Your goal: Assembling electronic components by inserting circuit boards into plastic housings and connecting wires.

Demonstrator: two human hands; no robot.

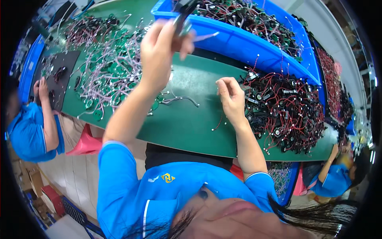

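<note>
My left hand [157, 53] is raised at the near wall of the blue bin, blurred by motion. Its fingers close on a dark part [184, 15] with a green piece and a pale purple wire with a light tip. My right hand [232, 97] hovers over the table, fingers curled in; whether anything is inside them is hidden. Right beside it lies a heap of black parts with red-and-black wires [284, 113] and white connectors. Left of my left forearm spreads a pile of green circuit boards with purple and white wires [113, 75].
The long blue bin [238, 38] holds boards and wired parts along the far side of the green table [191, 131]. A co-worker [34, 127] sits at left by a dark mat [63, 75], another [334, 177] at right. Loose grey wires [181, 98] lie mid-table.
</note>
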